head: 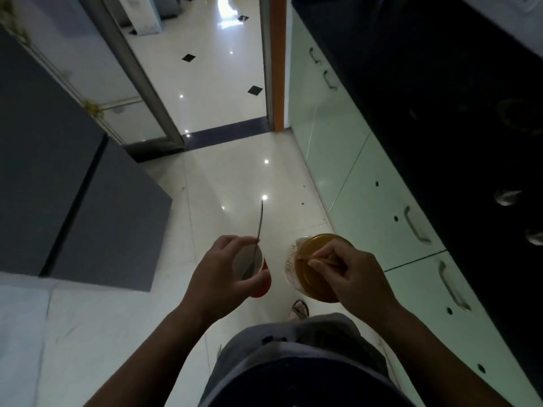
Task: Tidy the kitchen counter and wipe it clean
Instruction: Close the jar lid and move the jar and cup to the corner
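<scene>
My left hand (219, 271) grips a red cup (258, 284) with a white inside, held over the floor. A metal spoon (260, 223) stands in the cup, its handle sticking up and away from me. My right hand (351, 277) holds a clear jar with an amber lid (316, 251) from above, fingers on the lid's handle. The dark kitchen counter (440, 98) runs along the right side, apart from both hands.
Pale green cabinet doors (367, 201) with metal handles sit under the counter. Two small crumpled scraps (507, 196) lie on the counter. A grey appliance (58, 186) stands on the left. A doorway (211, 69) opens ahead onto a glossy tiled floor.
</scene>
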